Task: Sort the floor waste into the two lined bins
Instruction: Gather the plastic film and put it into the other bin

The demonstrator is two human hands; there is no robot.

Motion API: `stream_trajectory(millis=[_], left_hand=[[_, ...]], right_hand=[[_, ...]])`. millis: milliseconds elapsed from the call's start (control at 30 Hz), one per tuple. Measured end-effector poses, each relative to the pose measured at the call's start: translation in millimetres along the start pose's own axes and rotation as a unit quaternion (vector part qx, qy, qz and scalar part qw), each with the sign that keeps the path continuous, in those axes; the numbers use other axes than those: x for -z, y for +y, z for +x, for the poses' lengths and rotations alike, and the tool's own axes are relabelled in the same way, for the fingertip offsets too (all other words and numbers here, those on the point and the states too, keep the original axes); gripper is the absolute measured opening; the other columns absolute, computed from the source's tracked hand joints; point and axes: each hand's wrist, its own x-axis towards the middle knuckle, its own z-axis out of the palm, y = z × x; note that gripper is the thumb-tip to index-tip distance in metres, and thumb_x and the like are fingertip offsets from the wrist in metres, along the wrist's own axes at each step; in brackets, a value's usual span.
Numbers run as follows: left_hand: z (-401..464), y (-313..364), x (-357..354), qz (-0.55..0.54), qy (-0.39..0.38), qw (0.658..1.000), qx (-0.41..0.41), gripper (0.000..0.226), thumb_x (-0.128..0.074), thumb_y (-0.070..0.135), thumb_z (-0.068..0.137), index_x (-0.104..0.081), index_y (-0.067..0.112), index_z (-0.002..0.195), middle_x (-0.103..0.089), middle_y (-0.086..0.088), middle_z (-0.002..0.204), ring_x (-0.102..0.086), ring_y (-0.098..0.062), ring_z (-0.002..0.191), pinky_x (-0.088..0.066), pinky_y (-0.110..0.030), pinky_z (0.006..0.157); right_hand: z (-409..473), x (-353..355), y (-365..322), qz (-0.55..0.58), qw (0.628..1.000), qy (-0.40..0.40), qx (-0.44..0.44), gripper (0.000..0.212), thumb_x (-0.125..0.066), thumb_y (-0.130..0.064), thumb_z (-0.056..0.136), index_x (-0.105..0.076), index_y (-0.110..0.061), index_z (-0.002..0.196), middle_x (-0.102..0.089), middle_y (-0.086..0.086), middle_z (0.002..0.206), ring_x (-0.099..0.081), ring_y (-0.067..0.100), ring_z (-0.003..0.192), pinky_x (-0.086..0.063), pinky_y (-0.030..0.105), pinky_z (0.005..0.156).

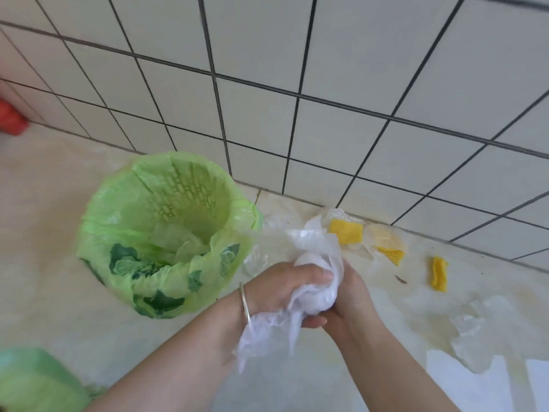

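Both my hands clutch a crumpled white plastic bag (pixel 312 295) just right of a bin lined with a green bag (pixel 166 233). My left hand (pixel 279 286) grips the bag from the left, and my right hand (pixel 347 301) closes on it from the right. Clear plastic lies at the bottom of that bin. A second green bin (pixel 32 379) shows only at the lower left corner. Yellow foam net pieces (pixel 346 231) (pixel 391 254) (pixel 439 274) and clear plastic film (pixel 472 334) lie on the floor to the right.
A white tiled wall (pixel 326 99) runs diagonally behind the bin and the waste. A red object (pixel 10 117) sits at the far left by the wall. The floor is pale and stained around the litter.
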Motion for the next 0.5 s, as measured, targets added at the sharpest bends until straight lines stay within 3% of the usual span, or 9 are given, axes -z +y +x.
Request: stream_trajectory(millis=[67, 133, 200, 267, 333, 400, 467, 500], left_hand=[[-7, 12, 2, -0.036, 0.036, 0.998, -0.044, 0.023, -0.068, 0.028, 0.078, -0.064, 0.007, 0.085, -0.056, -0.010, 0.074, -0.054, -0.012, 0.052, -0.044, -0.017, 0.040], [-14, 25, 6, -0.038, 0.089, 0.989, -0.112, 0.031, -0.071, 0.037, 0.070, -0.064, 0.008, 0.079, -0.057, -0.011, 0.068, -0.052, -0.016, 0.051, -0.042, -0.017, 0.042], [-18, 38, 21, -0.066, 0.188, 0.961, -0.190, 0.026, -0.070, 0.033, 0.071, -0.066, 0.009, 0.077, -0.061, -0.009, 0.063, -0.055, -0.020, 0.052, -0.044, -0.021, 0.049], [-23, 51, 41, -0.089, 0.266, 0.925, -0.256, 0.024, -0.062, 0.031, 0.076, -0.065, 0.010, 0.088, -0.064, -0.010, 0.082, -0.060, -0.022, 0.072, -0.049, -0.029, 0.063], [-28, 65, 62, -0.159, 0.319, 0.886, -0.298, 0.012, -0.050, 0.027, 0.088, -0.059, 0.021, 0.084, -0.063, -0.008, 0.096, -0.059, -0.025, 0.087, -0.049, -0.036, 0.076], [-33, 75, 85, -0.237, 0.347, 0.851, -0.315, 0.017, -0.046, 0.026, 0.092, -0.055, 0.025, 0.078, -0.064, -0.007, 0.095, -0.060, -0.025, 0.083, -0.049, -0.036, 0.077], [-30, 78, 110, -0.256, 0.361, 0.839, -0.316, 0.017, -0.042, 0.032, 0.094, -0.050, 0.025, 0.081, -0.059, -0.002, 0.085, -0.057, -0.024, 0.080, -0.046, -0.035, 0.079], [-27, 77, 120, -0.248, 0.381, 0.838, -0.303, 0.019, -0.039, 0.037, 0.095, -0.049, 0.023, 0.086, -0.056, 0.000, 0.083, -0.056, -0.024, 0.083, -0.046, -0.036, 0.084]], right_hand=[[-2, -23, -11, -0.017, 0.999, 0.011, 0.031, 0.013, -0.050, -0.027, 0.085, -0.051, -0.014, 0.085, -0.050, 0.004, 0.062, -0.051, 0.020, 0.050, -0.039, 0.017, 0.040], [-7, -48, -20, -0.032, 0.994, 0.001, 0.105, 0.006, -0.048, -0.018, 0.090, -0.052, -0.017, 0.085, -0.049, 0.001, 0.057, -0.049, 0.018, 0.043, -0.037, 0.018, 0.042], [-13, -75, -25, -0.105, 0.972, -0.022, 0.207, 0.022, -0.047, -0.004, 0.089, -0.056, -0.021, 0.078, -0.052, 0.000, 0.056, -0.048, 0.017, 0.045, -0.035, 0.020, 0.043], [-20, -102, -22, -0.227, 0.930, -0.060, 0.283, 0.032, -0.042, 0.003, 0.088, -0.053, -0.021, 0.071, -0.052, -0.009, 0.049, -0.047, 0.009, 0.042, -0.035, 0.017, 0.043], [-20, -130, -11, -0.295, 0.899, -0.126, 0.298, 0.028, -0.038, 0.000, 0.090, -0.051, -0.021, 0.077, -0.056, -0.012, 0.054, -0.051, 0.005, 0.045, -0.040, 0.017, 0.047], [-14, -147, 4, -0.369, 0.852, -0.183, 0.323, 0.010, -0.047, -0.025, 0.086, -0.050, -0.034, 0.090, -0.062, -0.012, 0.085, -0.059, 0.005, 0.076, -0.048, 0.019, 0.067], [1, -157, 17, -0.458, 0.788, -0.198, 0.361, 0.028, -0.051, -0.042, 0.082, -0.046, -0.042, 0.109, -0.048, -0.019, 0.110, -0.050, 0.001, 0.110, -0.041, 0.007, 0.089], [10, -161, 21, -0.489, 0.765, -0.191, 0.373, 0.036, -0.051, -0.042, 0.084, -0.046, -0.039, 0.120, -0.042, -0.020, 0.114, -0.043, 0.000, 0.117, -0.034, -0.001, 0.091]])
